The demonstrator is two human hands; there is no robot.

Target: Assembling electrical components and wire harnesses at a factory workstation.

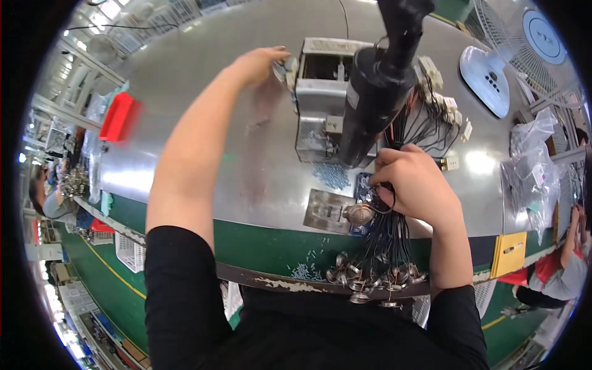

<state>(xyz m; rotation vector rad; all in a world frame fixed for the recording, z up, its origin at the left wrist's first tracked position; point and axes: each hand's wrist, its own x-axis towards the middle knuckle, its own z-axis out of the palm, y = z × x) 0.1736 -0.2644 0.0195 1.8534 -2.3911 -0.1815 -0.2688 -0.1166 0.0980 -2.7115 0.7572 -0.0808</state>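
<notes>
My right hand (416,182) is closed in a pinch on a thin black cable (391,206), just right of a small blue fixture (364,190). A round metal disc-shaped part (358,214) lies at the fixture's lower end, close under the fingers. More black cables hang past the table edge, with several round metal parts (357,285) at their ends. My left hand (262,65) reaches far forward, its fingers stretched out against the left side of a grey bench machine (322,92). Its fingertips are beside a pale knob-like piece (290,66); their contact with it is unclear.
A thick black cylindrical tool (376,102) stands over the bench. Small bluish pins (332,176) lie below the machine, near a metal plate (322,208). White connectors (452,163) lie right. A red bin (117,117), a fan base (485,80) and a yellow envelope (509,253) stand outward.
</notes>
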